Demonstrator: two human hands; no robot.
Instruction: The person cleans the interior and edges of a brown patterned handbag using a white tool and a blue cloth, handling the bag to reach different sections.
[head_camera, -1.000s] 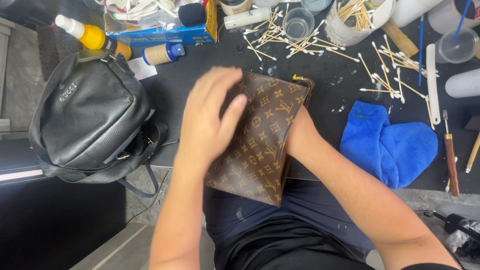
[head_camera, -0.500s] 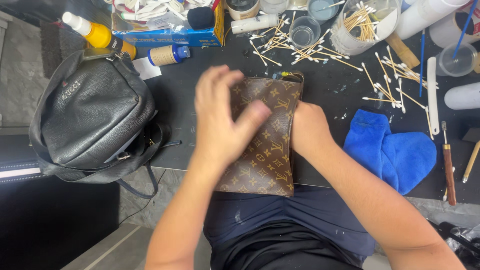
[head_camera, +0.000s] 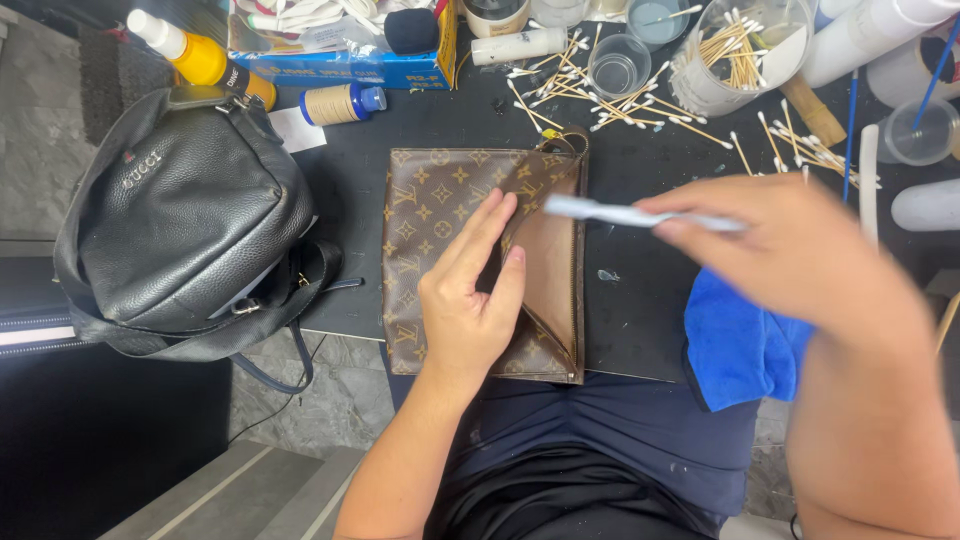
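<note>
A brown patterned pouch (head_camera: 440, 210) lies flat on the dark worktable (head_camera: 640, 300), its mouth pulled open so the tan lining shows. My left hand (head_camera: 470, 300) rests on the pouch and its fingers hold the flap back. Over the table to the right of the pouch, my right hand (head_camera: 790, 250) grips a thin white stick-like tool (head_camera: 620, 213) between thumb and fingers. The tool is blurred and points left toward the pouch opening.
A black leather backpack (head_camera: 190, 220) sits at the left table edge. A blue cloth (head_camera: 740, 345) lies under my right forearm. Cotton swabs (head_camera: 570, 85), clear cups, a swab jar (head_camera: 740, 50), bottles, a thread spool and brushes crowd the back.
The pouch has been turned straight and laid open. My right hand left the pouch, moved right and now holds a white tool. My left hand now pins the flap.
</note>
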